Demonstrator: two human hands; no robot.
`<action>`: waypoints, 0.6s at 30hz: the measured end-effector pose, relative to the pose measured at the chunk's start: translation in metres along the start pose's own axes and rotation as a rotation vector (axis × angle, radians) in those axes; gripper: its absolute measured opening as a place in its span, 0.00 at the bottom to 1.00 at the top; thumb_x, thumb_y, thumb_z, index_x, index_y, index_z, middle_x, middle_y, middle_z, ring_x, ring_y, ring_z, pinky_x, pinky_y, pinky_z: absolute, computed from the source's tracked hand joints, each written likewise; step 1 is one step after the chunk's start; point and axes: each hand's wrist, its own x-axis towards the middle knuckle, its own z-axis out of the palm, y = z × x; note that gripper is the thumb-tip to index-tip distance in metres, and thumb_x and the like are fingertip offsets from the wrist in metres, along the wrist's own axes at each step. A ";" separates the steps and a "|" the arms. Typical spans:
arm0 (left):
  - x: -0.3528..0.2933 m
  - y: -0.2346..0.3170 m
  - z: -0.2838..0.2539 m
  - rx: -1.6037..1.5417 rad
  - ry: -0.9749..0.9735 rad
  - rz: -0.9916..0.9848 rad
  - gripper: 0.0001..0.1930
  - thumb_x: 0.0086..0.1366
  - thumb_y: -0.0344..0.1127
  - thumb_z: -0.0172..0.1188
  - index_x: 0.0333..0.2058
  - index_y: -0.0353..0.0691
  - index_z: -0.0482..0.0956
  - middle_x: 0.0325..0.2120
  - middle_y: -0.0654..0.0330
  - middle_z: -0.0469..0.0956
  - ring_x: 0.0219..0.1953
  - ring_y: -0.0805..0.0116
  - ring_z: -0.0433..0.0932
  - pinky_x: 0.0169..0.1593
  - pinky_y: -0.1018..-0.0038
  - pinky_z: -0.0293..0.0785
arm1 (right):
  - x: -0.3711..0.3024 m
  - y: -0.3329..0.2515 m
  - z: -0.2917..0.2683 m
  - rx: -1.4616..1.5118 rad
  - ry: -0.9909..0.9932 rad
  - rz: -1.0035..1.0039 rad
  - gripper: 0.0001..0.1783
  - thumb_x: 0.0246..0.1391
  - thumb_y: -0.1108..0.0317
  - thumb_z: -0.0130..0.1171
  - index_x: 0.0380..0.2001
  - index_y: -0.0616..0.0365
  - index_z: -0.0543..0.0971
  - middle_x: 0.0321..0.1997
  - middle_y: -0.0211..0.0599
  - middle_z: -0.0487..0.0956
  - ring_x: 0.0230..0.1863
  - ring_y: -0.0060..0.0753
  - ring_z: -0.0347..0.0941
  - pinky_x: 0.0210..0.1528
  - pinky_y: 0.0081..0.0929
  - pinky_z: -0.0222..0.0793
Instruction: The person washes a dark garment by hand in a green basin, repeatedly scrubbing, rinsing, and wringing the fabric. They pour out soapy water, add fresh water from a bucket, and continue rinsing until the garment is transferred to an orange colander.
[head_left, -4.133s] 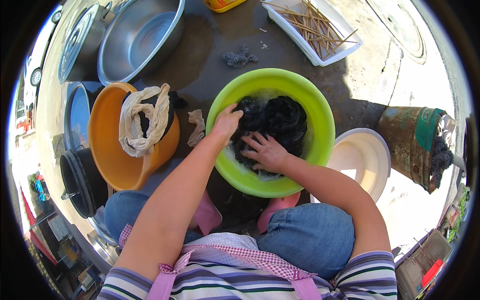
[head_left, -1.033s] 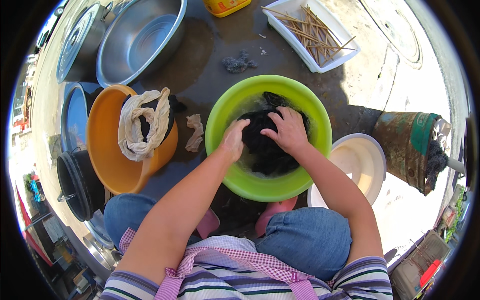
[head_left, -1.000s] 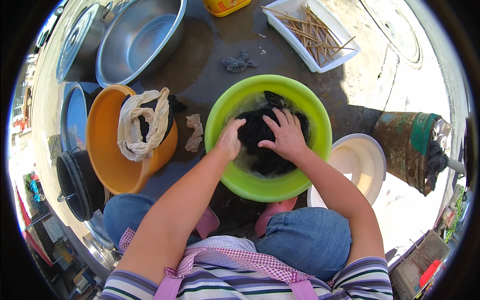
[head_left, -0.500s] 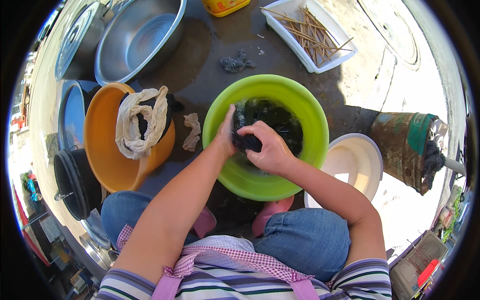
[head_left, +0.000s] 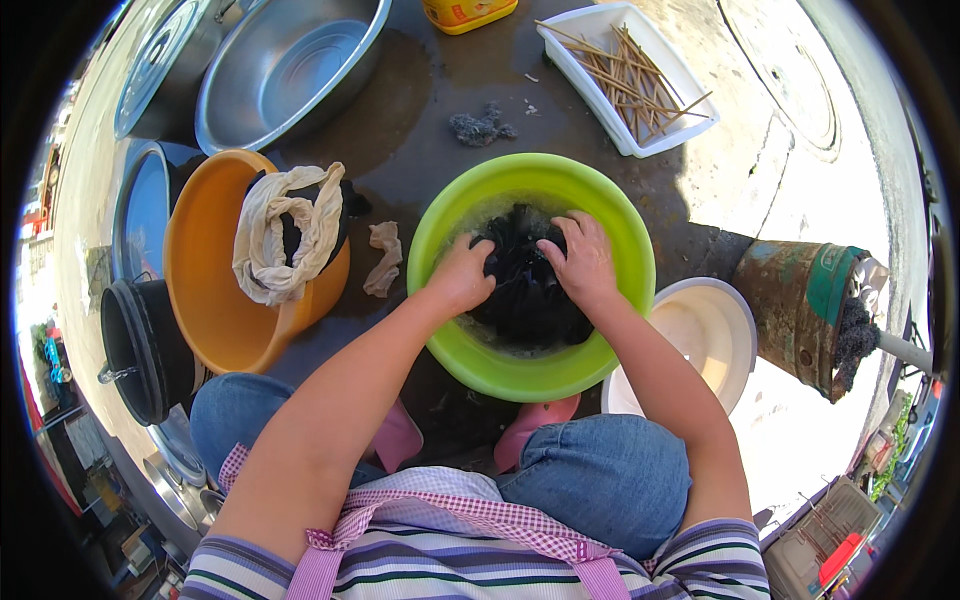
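Both of this person's hands are down inside the green basin (head_left: 540,380), working at a wet black cloth (head_left: 530,290) bunched in its middle, with a little foam around it. The left hand (head_left: 463,275) is on the cloth at the basin's left side, fingers curled down. The right hand (head_left: 583,257) touches it at the basin's right side, thumb set apart from bent fingers. The fingertips run into the dark folds, so I can't tell whether either hand has closed on the fabric.

Just left of the basin, a crumpled beige cloth (head_left: 383,258) lies on the wet ground (head_left: 435,165); farther left is an orange tub (head_left: 205,290) with a twisted cream cloth (head_left: 275,255) draped over its near-basin side. Beyond the basin sits a grey scouring tangle (head_left: 482,126), and past that to the right, a white tray (head_left: 668,48) of thin sticks (head_left: 640,90). Right of the basin, a pale bowl (head_left: 720,330) stands close by, with a rusty bucket (head_left: 785,300) farther out.
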 end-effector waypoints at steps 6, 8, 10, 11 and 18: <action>-0.011 -0.021 0.044 0.517 -0.078 0.070 0.34 0.54 0.38 0.64 0.61 0.44 0.65 0.59 0.40 0.60 0.57 0.38 0.65 0.57 0.50 0.64 | -0.027 0.027 0.038 -0.444 -0.475 -0.079 0.28 0.49 0.67 0.57 0.57 0.43 0.73 0.68 0.53 0.58 0.69 0.62 0.50 0.62 0.62 0.56; -0.002 -0.019 0.043 0.283 -0.171 -0.056 0.36 0.54 0.41 0.64 0.62 0.44 0.64 0.60 0.40 0.59 0.59 0.41 0.63 0.59 0.52 0.63 | -0.016 0.039 0.041 -0.346 -0.477 0.027 0.27 0.48 0.68 0.56 0.56 0.47 0.74 0.64 0.55 0.65 0.64 0.61 0.60 0.58 0.55 0.63; 0.021 -0.014 0.033 -0.191 -0.319 -0.293 0.38 0.55 0.46 0.64 0.63 0.44 0.62 0.63 0.41 0.57 0.63 0.45 0.61 0.62 0.53 0.60 | -0.005 0.048 0.048 -0.095 -0.483 0.312 0.26 0.47 0.69 0.57 0.54 0.53 0.75 0.57 0.56 0.73 0.57 0.59 0.70 0.55 0.48 0.68; 0.028 0.003 0.012 -0.724 -0.379 -0.444 0.41 0.56 0.56 0.62 0.64 0.44 0.61 0.66 0.46 0.53 0.66 0.54 0.57 0.64 0.58 0.56 | -0.007 0.048 0.046 0.042 -0.393 0.369 0.26 0.46 0.69 0.57 0.53 0.56 0.75 0.53 0.56 0.75 0.53 0.57 0.72 0.53 0.45 0.69; 0.048 -0.011 0.023 -1.566 -0.315 -0.710 0.32 0.57 0.64 0.60 0.47 0.41 0.76 0.38 0.55 0.80 0.36 0.58 0.81 0.42 0.59 0.77 | -0.009 -0.089 -0.012 0.489 -0.327 0.253 0.24 0.44 0.62 0.61 0.44 0.62 0.76 0.42 0.49 0.79 0.45 0.44 0.76 0.52 0.31 0.69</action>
